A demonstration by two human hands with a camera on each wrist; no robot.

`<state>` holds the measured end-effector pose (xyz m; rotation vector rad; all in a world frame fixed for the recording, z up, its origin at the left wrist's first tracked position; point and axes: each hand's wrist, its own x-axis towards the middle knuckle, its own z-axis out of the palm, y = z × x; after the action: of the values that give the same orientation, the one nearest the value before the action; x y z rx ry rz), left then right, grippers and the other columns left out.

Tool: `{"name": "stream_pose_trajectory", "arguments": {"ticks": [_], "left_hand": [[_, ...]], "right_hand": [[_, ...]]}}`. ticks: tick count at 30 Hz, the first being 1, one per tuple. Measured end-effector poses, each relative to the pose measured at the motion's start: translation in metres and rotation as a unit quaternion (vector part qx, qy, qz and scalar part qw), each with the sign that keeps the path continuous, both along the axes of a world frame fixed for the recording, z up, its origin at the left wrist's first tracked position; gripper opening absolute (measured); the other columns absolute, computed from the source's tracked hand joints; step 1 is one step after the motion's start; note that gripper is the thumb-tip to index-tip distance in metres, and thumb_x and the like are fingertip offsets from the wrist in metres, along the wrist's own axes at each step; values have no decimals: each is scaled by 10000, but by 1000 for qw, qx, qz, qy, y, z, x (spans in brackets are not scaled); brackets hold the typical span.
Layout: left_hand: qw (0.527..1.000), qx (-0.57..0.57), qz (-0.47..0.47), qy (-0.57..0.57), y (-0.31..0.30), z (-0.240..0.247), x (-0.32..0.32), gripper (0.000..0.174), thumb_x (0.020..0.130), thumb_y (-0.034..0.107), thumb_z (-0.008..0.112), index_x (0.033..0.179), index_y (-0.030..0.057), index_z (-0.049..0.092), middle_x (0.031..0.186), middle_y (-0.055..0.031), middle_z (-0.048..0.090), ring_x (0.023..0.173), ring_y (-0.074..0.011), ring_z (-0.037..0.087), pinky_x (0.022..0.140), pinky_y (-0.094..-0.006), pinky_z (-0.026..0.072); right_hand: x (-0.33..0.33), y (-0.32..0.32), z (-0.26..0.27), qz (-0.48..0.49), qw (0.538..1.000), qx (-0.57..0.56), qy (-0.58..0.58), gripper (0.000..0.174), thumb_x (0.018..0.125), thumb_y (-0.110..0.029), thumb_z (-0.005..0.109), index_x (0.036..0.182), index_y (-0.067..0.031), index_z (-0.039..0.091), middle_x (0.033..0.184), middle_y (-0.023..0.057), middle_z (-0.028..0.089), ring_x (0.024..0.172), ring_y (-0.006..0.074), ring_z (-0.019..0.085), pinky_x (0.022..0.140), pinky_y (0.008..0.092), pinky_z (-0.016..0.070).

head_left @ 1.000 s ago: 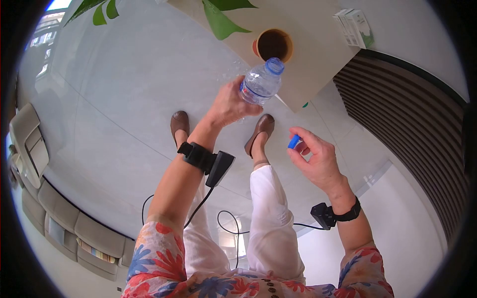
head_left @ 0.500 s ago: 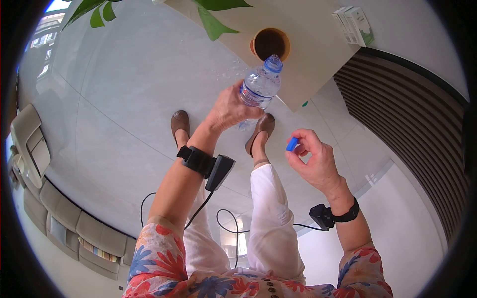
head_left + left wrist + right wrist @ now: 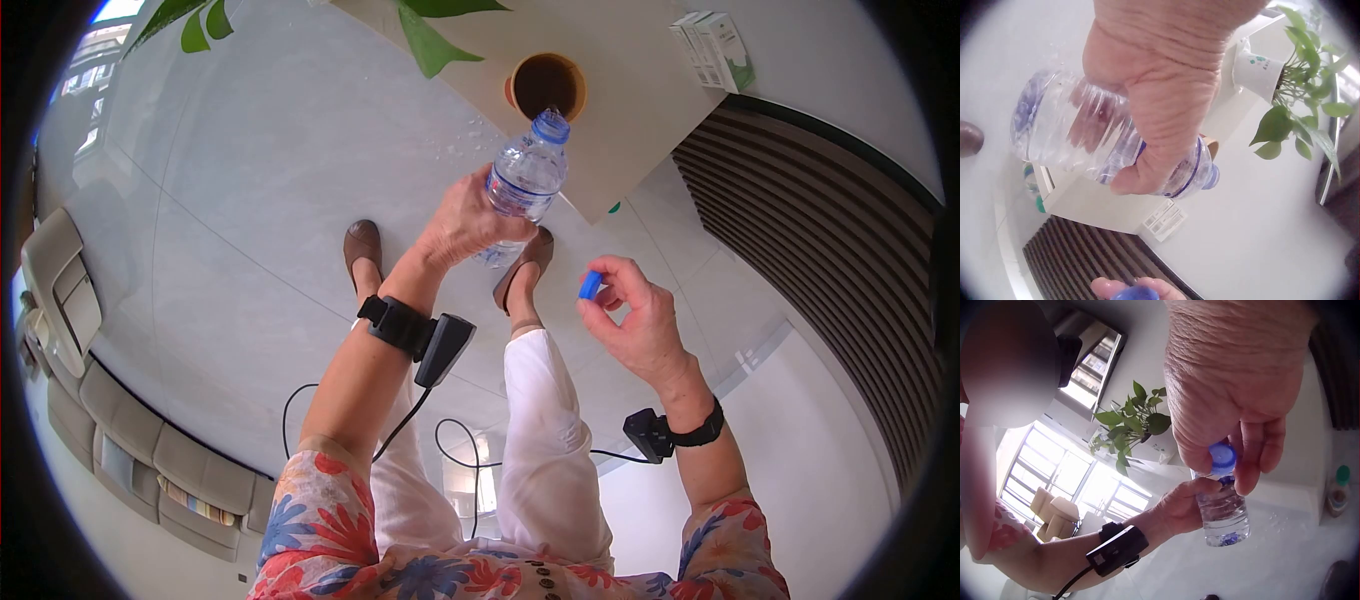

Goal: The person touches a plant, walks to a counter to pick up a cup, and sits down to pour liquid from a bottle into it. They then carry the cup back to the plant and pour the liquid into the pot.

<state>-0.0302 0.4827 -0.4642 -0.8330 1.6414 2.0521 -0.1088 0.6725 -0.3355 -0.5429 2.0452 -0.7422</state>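
Note:
My left hand (image 3: 470, 218) grips a clear plastic water bottle (image 3: 530, 172) round its middle. The bottle is uncapped and tipped, lying close to level in the left wrist view, with its blue-ringed neck at the near rim of a paper cup (image 3: 581, 98). Clear water shows at the bottle's mouth, over the dark inside of the cup. Lower and to the right, my right hand (image 3: 640, 322) pinches a blue bottle cap (image 3: 591, 285) between thumb and fingers, apart from the bottle. In the left wrist view the hand covers much of the bottle's label.
The cup stands near the edge of a pale table (image 3: 640, 130). A potted plant (image 3: 1272, 125) in a white pot is at the table's far side, with a white box (image 3: 718, 52) at the back right. A green-capped bottle (image 3: 1339, 494) stands low beside the table.
The bottle has tipped further, its mouth moving slightly towards the cup, and water has appeared at the mouth. The right hand keeps the cap in nearly the same place.

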Motion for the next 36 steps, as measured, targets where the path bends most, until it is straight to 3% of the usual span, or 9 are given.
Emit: {"name": "stream_pose_trajectory", "arguments": {"ticks": [1,3,21,23,26,34,36], "left_hand": [[1000,0,0,0,0,0,0,504,573,198,756,1012,17,587,902,-31,619,810,-138,561,785,-274,463],[1000,0,6,-12,1,-1,-1,603,507,271,753,1020,6,580,888,-113,641,819,-242,602,795,-327,471],[1000,18,18,-16,0,-2,-1,630,485,267,772,1024,4,579,907,-107,640,837,-236,605,819,-311,470],[1000,15,16,-17,-1,-2,-2,632,484,271,772,1024,5,580,905,-108,640,837,-238,606,819,-313,471],[1000,19,15,-14,0,-2,-1,632,482,278,771,1021,6,583,901,-107,641,832,-242,607,817,-315,472],[1000,-15,-2,7,-3,8,1,610,502,250,756,1024,-8,574,889,-120,638,816,-243,602,801,-311,472],[997,-72,-7,27,-1,17,2,599,530,213,747,1056,-1,558,895,-140,640,820,-268,611,804,-319,477]], "right_hand": [[0,0,-1,1,1000,-3,1,315,781,-105,673,1047,-46,515,828,88,618,669,185,647,637,291,526],[0,0,-1,2,1000,-6,3,317,781,-106,674,1050,-46,517,830,87,616,668,185,647,637,290,525],[-7,1,-1,-12,1000,-7,11,349,785,-99,667,1103,-50,532,854,89,634,695,178,644,633,281,518],[-9,1,0,-6,1000,-2,0,334,800,-10,639,1113,-17,522,935,59,646,723,101,606,665,232,508],[-8,0,0,-25,1000,-13,2,343,783,-77,665,1102,-54,541,887,90,635,702,168,640,639,278,518],[-23,-5,0,-46,996,-53,54,351,786,-18,654,1120,-58,555,937,74,638,760,151,629,632,257,503],[-31,-7,1,-65,993,-71,73,364,786,8,649,1131,-65,558,945,70,636,788,153,627,638,255,498]]}}
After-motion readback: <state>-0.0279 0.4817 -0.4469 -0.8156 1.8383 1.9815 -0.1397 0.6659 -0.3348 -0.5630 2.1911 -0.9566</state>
